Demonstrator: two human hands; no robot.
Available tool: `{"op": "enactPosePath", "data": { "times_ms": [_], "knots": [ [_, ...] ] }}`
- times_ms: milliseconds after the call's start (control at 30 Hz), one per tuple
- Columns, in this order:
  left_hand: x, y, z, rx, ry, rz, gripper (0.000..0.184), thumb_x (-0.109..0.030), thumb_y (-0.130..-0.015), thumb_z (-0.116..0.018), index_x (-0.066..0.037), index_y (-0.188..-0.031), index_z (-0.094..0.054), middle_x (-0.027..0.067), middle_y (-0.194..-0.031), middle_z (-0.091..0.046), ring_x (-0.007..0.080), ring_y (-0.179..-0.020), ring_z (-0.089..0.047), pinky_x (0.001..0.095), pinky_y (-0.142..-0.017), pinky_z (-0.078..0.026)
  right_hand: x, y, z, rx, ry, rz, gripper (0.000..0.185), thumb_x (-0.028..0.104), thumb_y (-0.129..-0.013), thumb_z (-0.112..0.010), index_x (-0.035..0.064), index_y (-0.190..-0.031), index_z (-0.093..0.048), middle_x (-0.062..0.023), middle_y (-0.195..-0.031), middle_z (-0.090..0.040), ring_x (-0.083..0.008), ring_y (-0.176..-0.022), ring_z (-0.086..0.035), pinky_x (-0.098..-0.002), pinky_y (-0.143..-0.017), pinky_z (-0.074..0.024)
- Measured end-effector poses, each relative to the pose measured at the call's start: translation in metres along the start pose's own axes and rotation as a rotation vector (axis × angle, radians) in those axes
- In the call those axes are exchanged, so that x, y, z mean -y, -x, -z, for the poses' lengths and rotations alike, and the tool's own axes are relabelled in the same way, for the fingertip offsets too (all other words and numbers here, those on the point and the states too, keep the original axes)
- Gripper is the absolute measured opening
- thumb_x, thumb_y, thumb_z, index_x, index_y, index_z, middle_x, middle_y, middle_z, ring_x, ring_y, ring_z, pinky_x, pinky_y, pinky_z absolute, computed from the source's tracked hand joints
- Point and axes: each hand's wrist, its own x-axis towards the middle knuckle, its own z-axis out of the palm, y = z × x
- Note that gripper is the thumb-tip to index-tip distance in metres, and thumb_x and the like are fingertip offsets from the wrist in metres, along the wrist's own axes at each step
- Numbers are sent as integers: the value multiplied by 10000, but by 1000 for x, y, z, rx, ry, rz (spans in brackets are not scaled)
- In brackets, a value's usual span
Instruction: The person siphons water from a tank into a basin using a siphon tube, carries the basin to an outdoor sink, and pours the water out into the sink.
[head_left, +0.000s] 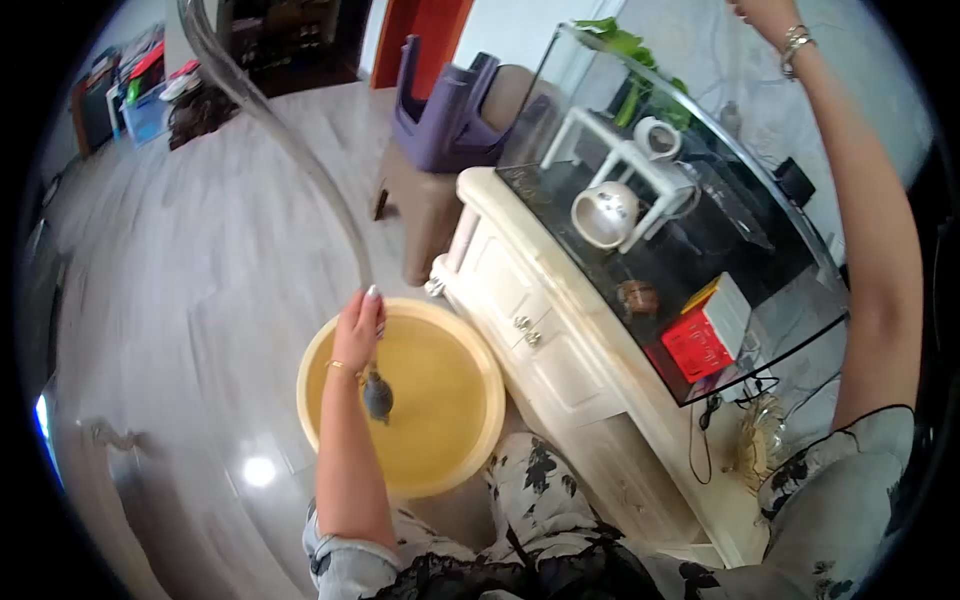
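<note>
One left hand closes around a clear hose above a yellow basin; right hand, raised farther away, grip unclear.

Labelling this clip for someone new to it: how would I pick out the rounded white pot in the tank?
On the cream cabinet stands the glass tank. Inside, beside the white frame, sits the pot, its mouth open. It looks larger and nearer the yellow basin than the other round white piece.
</note>
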Motion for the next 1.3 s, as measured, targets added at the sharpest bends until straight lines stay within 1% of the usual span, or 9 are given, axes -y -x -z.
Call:
{"op": "enactPosePath", "data": {
  "times_ms": [133, 267, 367, 467, 667, 767, 1067, 1167, 1300],
  "knots": [
    [2, 4, 3, 31, 53, -22, 275, -263, -886, -374, -60, -704, -412, -40, -554, -348, 48, -486, -321, 188, -437, -273, 18, 3, 10, -33, 6, 51, 247, 246, -763, -548, 7, -825, -555, -97, -579, -565, -147, -476, -533, -279, -450, -432],
    [-5, 5, 6, 52, 68, -20, 280, -272, -885, -375, -59, -707, -411, -34, -556, -351, 50, -481, -320, 192, -436, -280, 17, -3, 10, -44, -80, 50, 239, 233, -767, -547, 9, -849, -545, -90, -579, -552, -139, -472, -524, -261, -434, -429],
    [-4, 5, 6, 36, 74, -40, 279, -274, -884, -377, -60, -710, -412, -32, -557, -354, 49, -482, -320, 193, -438, -281, 24, -6, 13, -18, -95, -45, 236, 227, -768, -547, 5, -845, -544, -98, -593, -555, -137, -475, -525, -260, -435, -437],
    [-9, 8, 6, 34, 68, -34, 283, -279, -883, -379, -60, -708, -414, -31, -561, -359, 48, -486, -319, 193, -441, -280, 30, 0, 16, -73, -63, 47, 237, 226, -769, -547, 3, -849, -545, -97, -590, -553, -135, -477, -525, -262, -438, -443],
    [-12, 8, 7, -6, 71, -32, 297, -294, -882, -376, -61, -703, -417, -32, -558, -355, 52, -487, -314, 193, -443, -273, 29, -3, 18, -76, -86, 42, 228, 212, -763, -549, 5, -859, -551, -95, -590, -551, -140, -479, -526, -264, -433, -446],
    [-17, 10, 7, 1, 53, -30, 303, -299, -884, -370, -63, -700, -413, -33, -555, -348, 53, -488, -314, 193, -445, -272, 20, -12, 15, -77, -158, -8, 221, 203, -758, -554, -2, -840, -550, -98, -588, -552, -142, -481, -532, -265, -431, -447],
    [-27, 14, 4, 24, 114, -49, 295, -295, -886, -367, -67, -705, -411, -30, -584, -355, 53, -502, -318, 189, -454, -280, 17, -5, 36, -99, -46, -10, 229, 203, -762, -559, -23, -787, -535, -106, -576, -551, -157, -450, -536, -267, -415, -446],
    [-30, 14, 4, 35, 107, -73, 283, -292, -885, -373, -68, -718, -418, -29, -593, -364, 52, -506, -318, 188, -456, -281, 14, 6, 38, -173, -144, 34, 227, 194, -766, -558, -31, -775, -526, -111, -560, -547, -163, -440, -538, -267, -406, -447],
    [-39, 16, 4, 19, 88, -79, 271, -291, -882, -381, -72, -729, -425, -30, -592, -368, 50, -503, -317, 186, -454, -280, 6, 9, 46, -125, -113, -31, 231, 190, -769, -557, -36, -795, -519, -119, -562, -549, -167, -446, -547, -266, -400, -454]
  ]
}}
